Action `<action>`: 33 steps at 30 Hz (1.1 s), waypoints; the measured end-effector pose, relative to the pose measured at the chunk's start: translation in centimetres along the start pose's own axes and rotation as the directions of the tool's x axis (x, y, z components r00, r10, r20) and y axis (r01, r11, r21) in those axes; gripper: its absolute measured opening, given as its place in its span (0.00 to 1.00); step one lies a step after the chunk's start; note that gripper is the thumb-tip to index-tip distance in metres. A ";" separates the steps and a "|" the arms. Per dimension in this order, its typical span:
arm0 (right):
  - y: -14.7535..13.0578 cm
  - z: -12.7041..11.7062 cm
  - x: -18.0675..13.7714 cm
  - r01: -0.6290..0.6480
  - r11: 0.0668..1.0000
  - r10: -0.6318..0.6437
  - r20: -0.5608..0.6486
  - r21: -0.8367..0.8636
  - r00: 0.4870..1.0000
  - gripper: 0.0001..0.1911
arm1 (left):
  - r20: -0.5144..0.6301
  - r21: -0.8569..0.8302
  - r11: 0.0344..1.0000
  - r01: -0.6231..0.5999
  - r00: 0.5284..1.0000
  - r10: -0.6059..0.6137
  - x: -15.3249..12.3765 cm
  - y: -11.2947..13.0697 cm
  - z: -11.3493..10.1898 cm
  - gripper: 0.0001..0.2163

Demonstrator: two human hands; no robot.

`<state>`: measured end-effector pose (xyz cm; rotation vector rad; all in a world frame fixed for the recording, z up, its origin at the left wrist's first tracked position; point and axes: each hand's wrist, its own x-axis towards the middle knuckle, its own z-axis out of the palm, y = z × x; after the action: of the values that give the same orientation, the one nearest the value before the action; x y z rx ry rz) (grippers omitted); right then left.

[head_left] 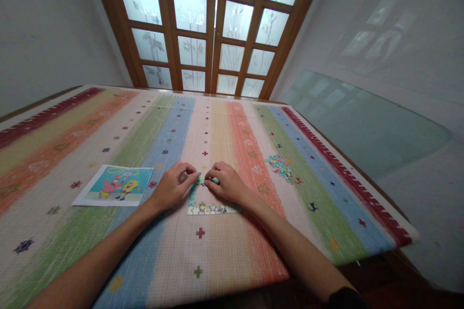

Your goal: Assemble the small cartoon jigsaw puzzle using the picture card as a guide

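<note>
A partly assembled jigsaw puzzle [206, 210] lies flat on the striped tablecloth in front of me, its left side and bottom rows showing. My left hand [174, 184] is at its upper left corner, thumb and forefinger pinched on a small greenish puzzle piece [199, 174]. Over the upper part of the puzzle, my right hand [225, 183] has its fingers bent down, thumb and fingertips close together at the pieces. What the right fingertips hold, if anything, is hidden. Both hands cover part of the puzzle.
A printed cartoon picture [118, 184] lies to the left of the puzzle. On the right is a pile of loose puzzle pieces [280, 167]. The striped tablecloth [232, 256] covers the table, with wooden glass-paned doors [213, 34] behind it and a wall on each side.
</note>
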<state>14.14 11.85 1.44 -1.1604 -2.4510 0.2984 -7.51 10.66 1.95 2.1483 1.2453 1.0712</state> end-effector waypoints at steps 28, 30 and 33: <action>0.9 -2.3 0.0 -0.211 0.701 0.207 0.088 0.682 0.974 0.06 | 0.052 -0.094 0.996 0.005 0.999 0.000 -0.3 0.6 1.1 0.11; 0.5 -2.0 0.0 -0.191 0.708 0.189 0.078 0.680 0.979 0.06 | 0.056 -0.096 0.995 -0.004 0.998 0.010 -0.4 0.8 1.2 0.11; 0.6 -2.0 0.0 -0.192 0.723 0.191 0.075 0.664 0.979 0.04 | 0.063 -0.083 0.996 -0.022 0.998 0.027 -0.5 0.8 1.2 0.10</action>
<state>15.47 12.29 2.97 -1.0570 -1.9242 1.1397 -6.29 9.87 1.62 2.1238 1.1298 1.0372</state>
